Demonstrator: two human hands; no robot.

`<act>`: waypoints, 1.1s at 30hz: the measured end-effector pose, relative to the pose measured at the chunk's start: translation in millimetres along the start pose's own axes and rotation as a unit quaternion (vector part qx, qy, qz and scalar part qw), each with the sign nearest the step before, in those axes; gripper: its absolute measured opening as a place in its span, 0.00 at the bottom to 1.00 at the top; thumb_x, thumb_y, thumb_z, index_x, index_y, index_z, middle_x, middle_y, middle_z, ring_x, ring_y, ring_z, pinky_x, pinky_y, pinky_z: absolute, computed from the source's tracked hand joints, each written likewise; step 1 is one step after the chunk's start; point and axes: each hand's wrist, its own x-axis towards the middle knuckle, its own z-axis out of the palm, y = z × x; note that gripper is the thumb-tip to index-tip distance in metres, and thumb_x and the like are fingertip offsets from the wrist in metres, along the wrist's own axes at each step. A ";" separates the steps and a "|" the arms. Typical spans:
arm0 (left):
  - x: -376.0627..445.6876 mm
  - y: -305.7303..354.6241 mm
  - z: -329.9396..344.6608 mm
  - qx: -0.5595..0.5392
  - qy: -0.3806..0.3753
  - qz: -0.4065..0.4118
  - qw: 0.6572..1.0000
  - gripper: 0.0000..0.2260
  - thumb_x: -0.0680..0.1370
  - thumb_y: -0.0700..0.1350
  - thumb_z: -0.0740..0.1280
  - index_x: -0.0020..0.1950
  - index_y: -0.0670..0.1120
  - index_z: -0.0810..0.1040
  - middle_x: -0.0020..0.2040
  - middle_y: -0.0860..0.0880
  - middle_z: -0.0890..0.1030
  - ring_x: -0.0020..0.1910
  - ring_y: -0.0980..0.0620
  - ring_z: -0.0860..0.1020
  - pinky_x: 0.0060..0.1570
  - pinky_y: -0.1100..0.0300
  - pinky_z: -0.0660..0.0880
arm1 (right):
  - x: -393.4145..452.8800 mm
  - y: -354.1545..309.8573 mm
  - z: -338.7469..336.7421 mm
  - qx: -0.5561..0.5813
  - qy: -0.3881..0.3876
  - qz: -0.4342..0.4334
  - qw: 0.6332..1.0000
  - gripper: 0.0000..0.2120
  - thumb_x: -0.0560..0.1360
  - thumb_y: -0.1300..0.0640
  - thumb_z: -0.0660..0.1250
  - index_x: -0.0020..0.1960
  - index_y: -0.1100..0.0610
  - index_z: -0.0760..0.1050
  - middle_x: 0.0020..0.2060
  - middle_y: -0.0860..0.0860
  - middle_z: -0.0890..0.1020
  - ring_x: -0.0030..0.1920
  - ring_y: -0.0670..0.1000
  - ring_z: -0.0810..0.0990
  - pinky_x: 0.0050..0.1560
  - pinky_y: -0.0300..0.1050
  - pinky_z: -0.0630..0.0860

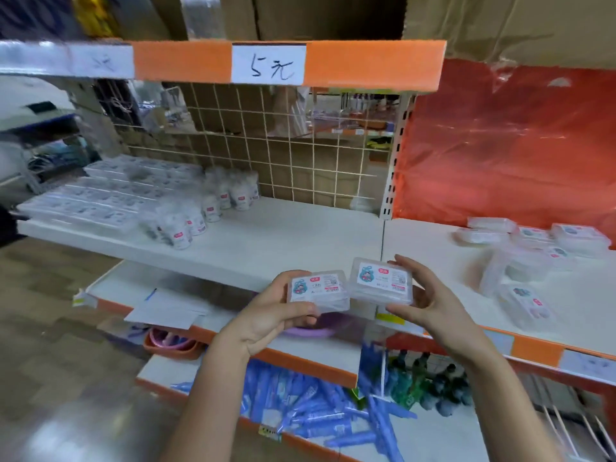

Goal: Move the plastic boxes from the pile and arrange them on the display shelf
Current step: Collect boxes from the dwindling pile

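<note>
Here we are at the white display shelf (300,235), both hands up in front of its front edge. Our left hand (266,315) grips a small clear plastic box with a white printed label (316,290), thumb along its near edge and fingers curled behind. Our right hand (430,298) holds a second clear labelled plastic box (381,281), pinched between thumb below and fingers over the far side. The two boxes sit side by side, their inner edges touching or nearly so; we cannot tell which. Off to the right, on the neighbouring white shelf board, lies the loose pile of clear plastic boxes (533,258), some flat, some tilted, in front of a red plastic sheet (506,138). On the left of the shelf stand small clear round tubs with white labels (213,208), beside flat clear trays (110,191). Above hangs a white handwritten price tag (269,64) on the orange shelf strip (373,65). Below us, blue packets (320,411) fill the lower shelf.
</note>
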 end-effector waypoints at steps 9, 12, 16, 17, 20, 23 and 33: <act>-59.5 44.4 -155.0 0.032 0.077 0.037 0.996 0.27 0.72 0.24 0.65 0.64 0.47 0.68 0.56 0.45 0.79 0.51 0.50 0.80 0.44 0.62 0.79 | 68.7 -30.5 158.6 -0.020 -0.079 -0.025 0.996 0.29 0.68 0.72 0.72 0.60 0.48 0.69 0.53 0.46 0.80 0.46 0.39 0.82 0.45 0.31 0.76; -72.7 54.7 -203.7 0.068 0.102 0.050 0.991 0.26 0.71 0.24 0.67 0.62 0.47 0.69 0.56 0.45 0.78 0.52 0.53 0.80 0.49 0.60 0.79 | 86.8 -37.5 206.9 -0.031 -0.094 -0.030 0.995 0.29 0.68 0.72 0.72 0.63 0.52 0.68 0.53 0.47 0.80 0.47 0.39 0.82 0.45 0.29 0.75; -79.6 71.4 -257.7 0.120 0.130 0.081 0.981 0.23 0.71 0.26 0.68 0.57 0.48 0.70 0.52 0.48 0.78 0.47 0.57 0.80 0.46 0.60 0.79 | 112.4 -47.9 258.2 -0.029 -0.102 -0.035 0.994 0.28 0.68 0.71 0.73 0.62 0.53 0.69 0.53 0.49 0.80 0.46 0.38 0.81 0.46 0.30 0.76; -79.7 76.4 -269.3 0.134 0.135 0.091 0.978 0.22 0.71 0.27 0.68 0.57 0.49 0.70 0.51 0.48 0.78 0.45 0.57 0.80 0.43 0.61 0.79 | 118.9 -51.1 268.6 -0.031 -0.101 -0.037 0.994 0.27 0.68 0.69 0.73 0.62 0.52 0.69 0.53 0.49 0.81 0.46 0.39 0.81 0.46 0.32 0.76; -74.8 91.4 -304.5 0.200 0.155 0.109 0.961 0.21 0.72 0.32 0.70 0.56 0.52 0.69 0.51 0.51 0.76 0.47 0.57 0.78 0.47 0.61 0.76 | 140.3 -57.8 295.5 -0.041 -0.101 -0.041 0.993 0.27 0.68 0.65 0.75 0.62 0.50 0.70 0.53 0.48 0.81 0.49 0.44 0.81 0.49 0.38 0.78; -63.9 106.3 -340.4 0.250 0.164 0.109 0.948 0.20 0.73 0.37 0.72 0.57 0.54 0.69 0.54 0.54 0.76 0.52 0.57 0.76 0.50 0.65 0.74 | 167.6 -66.6 320.3 -0.057 -0.103 -0.060 0.991 0.26 0.68 0.63 0.75 0.61 0.48 0.71 0.52 0.47 0.81 0.51 0.46 0.80 0.52 0.40 0.76; 18.8 170.3 -441.8 0.350 0.140 0.089 0.922 0.22 0.73 0.40 0.72 0.61 0.52 0.67 0.55 0.53 0.76 0.50 0.55 0.77 0.48 0.65 0.74 | 282.5 -84.8 372.0 -0.157 -0.086 -0.083 0.980 0.28 0.68 0.52 0.75 0.64 0.48 0.69 0.54 0.44 0.78 0.53 0.46 0.78 0.55 0.43 0.76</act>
